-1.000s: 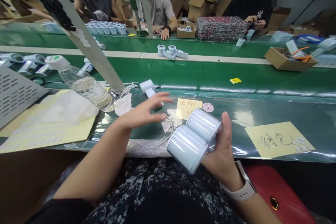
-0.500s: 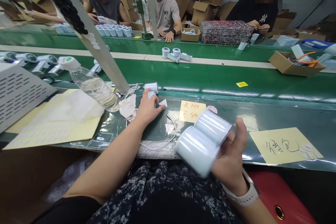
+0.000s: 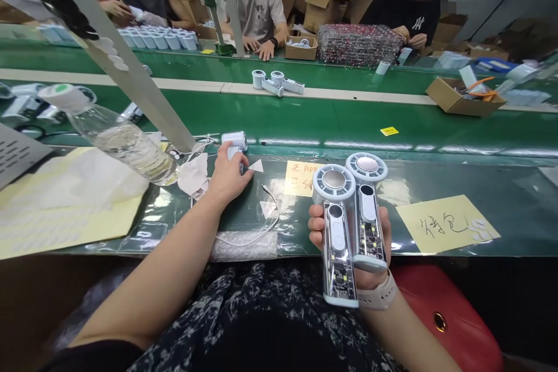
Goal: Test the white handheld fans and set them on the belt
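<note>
Two light-blue handheld fans are gripped side by side in my right hand (image 3: 369, 279). The left one of the pair (image 3: 339, 238) partly overlaps the right one (image 3: 368, 209). Both show round grilles and clear handles with circuit boards facing up. My left hand (image 3: 227, 179) is closed around the handle of another handheld fan (image 3: 235, 139) lying at the far edge of the bench; its fingers cover most of that handle. A white cable (image 3: 272, 224) and a strip of bubble wrap (image 3: 246, 245) lie between the hands, with a yellow note (image 3: 299, 177) beyond.
A water bottle (image 3: 126, 142) leans left beside a slanted metal post (image 3: 143, 93). Two more fans (image 3: 272, 82) rest on the belt's pale strip. A handwritten yellow sheet (image 3: 447, 224) lies at right, near a cardboard box (image 3: 462, 99). Several co-workers sit opposite.
My right hand has turned the two fans over, so their grilles and circuit boards now face me. My left hand stays at its fan. The whole view has shifted slightly.
</note>
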Available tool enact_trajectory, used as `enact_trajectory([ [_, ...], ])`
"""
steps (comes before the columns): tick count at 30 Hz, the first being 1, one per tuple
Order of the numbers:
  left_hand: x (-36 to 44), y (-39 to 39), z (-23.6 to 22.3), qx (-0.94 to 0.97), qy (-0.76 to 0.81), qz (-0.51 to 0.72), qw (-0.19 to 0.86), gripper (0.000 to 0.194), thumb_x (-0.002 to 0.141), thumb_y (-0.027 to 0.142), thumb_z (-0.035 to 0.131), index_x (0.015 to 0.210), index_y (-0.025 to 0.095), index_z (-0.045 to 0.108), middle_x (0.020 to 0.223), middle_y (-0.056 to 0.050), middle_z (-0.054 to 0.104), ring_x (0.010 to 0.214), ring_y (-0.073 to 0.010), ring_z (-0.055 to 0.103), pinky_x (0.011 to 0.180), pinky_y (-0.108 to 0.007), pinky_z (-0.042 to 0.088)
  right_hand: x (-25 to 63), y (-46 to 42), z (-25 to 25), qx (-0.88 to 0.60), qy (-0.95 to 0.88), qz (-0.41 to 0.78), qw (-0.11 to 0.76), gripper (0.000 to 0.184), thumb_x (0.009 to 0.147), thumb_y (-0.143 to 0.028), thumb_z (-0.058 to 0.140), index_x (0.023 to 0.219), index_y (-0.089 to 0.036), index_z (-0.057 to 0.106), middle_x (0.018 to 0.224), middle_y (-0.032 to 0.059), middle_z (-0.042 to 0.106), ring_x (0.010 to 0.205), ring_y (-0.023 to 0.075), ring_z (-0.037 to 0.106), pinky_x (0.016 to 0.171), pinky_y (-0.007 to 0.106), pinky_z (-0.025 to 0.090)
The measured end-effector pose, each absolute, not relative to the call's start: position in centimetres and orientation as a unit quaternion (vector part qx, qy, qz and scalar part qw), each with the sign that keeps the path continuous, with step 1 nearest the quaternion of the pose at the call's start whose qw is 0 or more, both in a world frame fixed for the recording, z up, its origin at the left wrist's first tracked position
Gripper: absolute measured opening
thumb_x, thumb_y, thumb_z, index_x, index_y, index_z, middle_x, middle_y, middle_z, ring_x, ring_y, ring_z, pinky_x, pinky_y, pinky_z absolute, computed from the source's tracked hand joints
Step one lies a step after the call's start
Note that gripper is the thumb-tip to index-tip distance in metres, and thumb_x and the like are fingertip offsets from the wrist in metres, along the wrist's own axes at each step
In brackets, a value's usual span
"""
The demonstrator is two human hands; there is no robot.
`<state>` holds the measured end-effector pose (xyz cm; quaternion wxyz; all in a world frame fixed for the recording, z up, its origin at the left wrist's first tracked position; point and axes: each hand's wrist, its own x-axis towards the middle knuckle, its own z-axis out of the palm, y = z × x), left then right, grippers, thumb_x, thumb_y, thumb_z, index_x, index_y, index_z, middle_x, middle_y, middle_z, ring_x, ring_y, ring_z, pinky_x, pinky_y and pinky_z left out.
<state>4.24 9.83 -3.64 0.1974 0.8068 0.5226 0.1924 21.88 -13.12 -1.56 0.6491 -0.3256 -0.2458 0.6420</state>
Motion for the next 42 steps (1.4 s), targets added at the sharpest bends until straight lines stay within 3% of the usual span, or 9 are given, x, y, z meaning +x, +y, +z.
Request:
enact_trajectory([
  [3,4.2,10.0,-3.6,0.804,0.525,0.191,0.201,0.014,0.080,0.023,0.067,0.086,0.020,0.055,0.159,-0.014,0.024,0.147,-0.0413,0.035,0.124,-0.056,0.031,21.8,-12.8,-1.8,-0.273,-0.266,0.648,0.659,0.075,0.069,-0.091,0.041,0.105,-0.028,0.061,0.103,0.0109,0.064,0.080,0.0236,0.064,0.068,0.042,0.062],
  [5,4.2,10.3,-3.8,0.804,0.523,0.198,0.200,0.015,0.079,0.024,0.068,0.085,0.021,0.055,0.158,-0.013,0.024,0.145,-0.0409,0.039,0.124,-0.055,0.031,21.7,-12.5,-1.7,-0.243,-0.279,0.651,0.663,0.070,0.063,-0.089,0.048,0.096,-0.029,0.061,0.090,0.0081,0.061,0.066,0.0199,0.056,0.047,0.033,0.055],
  [8,4.1,10.8,-4.3,0.805,0.516,0.219,0.197,0.015,0.078,0.026,0.068,0.085,0.022,0.056,0.158,-0.012,0.027,0.141,-0.0412,0.043,0.123,-0.059,0.031,21.6,-12.2,-1.1,-0.269,-0.285,0.626,0.674,0.071,0.054,-0.092,0.048,0.083,-0.029,0.060,0.077,0.0046,0.055,0.054,0.0166,0.045,0.035,0.027,0.043],
  [14,4.0,11.2,-4.5,0.804,0.516,0.223,0.196,0.014,0.078,0.029,0.067,0.084,0.022,0.056,0.158,-0.013,0.027,0.139,-0.0425,0.044,0.122,-0.061,0.031,22.1,-13.1,0.3,-0.365,-0.305,0.583,0.659,0.062,0.060,-0.085,0.033,0.079,-0.032,0.060,0.073,0.0009,0.056,0.056,0.0178,0.053,0.042,0.030,0.045],
  [24,4.0,11.1,-4.4,0.802,0.519,0.214,0.202,0.013,0.079,0.029,0.066,0.086,0.021,0.057,0.158,-0.013,0.024,0.141,-0.0415,0.042,0.123,-0.058,0.030,22.8,-14.2,1.1,-0.438,-0.317,0.599,0.590,0.067,0.047,-0.084,0.025,0.075,-0.036,0.062,0.060,-0.0043,0.065,0.050,0.0196,0.065,0.046,0.035,0.046],
  [33,4.0,11.0,-4.3,0.805,0.519,0.210,0.197,0.013,0.078,0.025,0.068,0.086,0.020,0.059,0.157,-0.013,0.025,0.143,-0.0411,0.039,0.125,-0.056,0.028,22.2,-14.1,1.1,-0.352,-0.345,0.619,0.612,0.074,0.058,-0.078,0.015,0.087,-0.033,0.067,0.064,-0.0059,0.067,0.052,0.0181,0.065,0.050,0.037,0.045],
  [38,4.1,10.9,-4.3,0.795,0.524,0.220,0.211,0.009,0.081,0.022,0.062,0.089,0.021,0.058,0.158,-0.011,0.024,0.145,-0.0398,0.038,0.124,-0.056,0.029,25.5,-14.7,-0.5,-0.427,-0.413,0.531,0.604,0.062,0.062,-0.075,0.056,0.100,-0.029,0.070,0.083,0.0041,0.076,0.067,0.0290,0.074,0.056,0.044,0.058],
  [40,4.1,10.8,-4.3,0.794,0.522,0.226,0.216,0.014,0.082,0.021,0.062,0.095,0.021,0.057,0.157,-0.012,0.025,0.147,-0.0370,0.037,0.126,-0.052,0.027,28.9,-15.2,-0.3,-0.570,-0.479,0.418,0.521,0.054,0.073,-0.056,0.066,0.118,-0.026,0.068,0.106,0.0089,0.077,0.091,0.0328,0.075,0.080,0.051,0.061],
  [42,4.1,10.7,-4.3,0.790,0.525,0.232,0.215,0.024,0.082,0.021,0.062,0.105,0.021,0.055,0.154,-0.014,0.027,0.147,-0.0350,0.037,0.127,-0.050,0.026,33.3,-15.5,0.3,-0.723,-0.517,0.236,0.392,0.068,0.074,-0.045,0.073,0.137,-0.025,0.059,0.124,0.0129,0.072,0.111,0.0374,0.070,0.097,0.058,0.054],
])
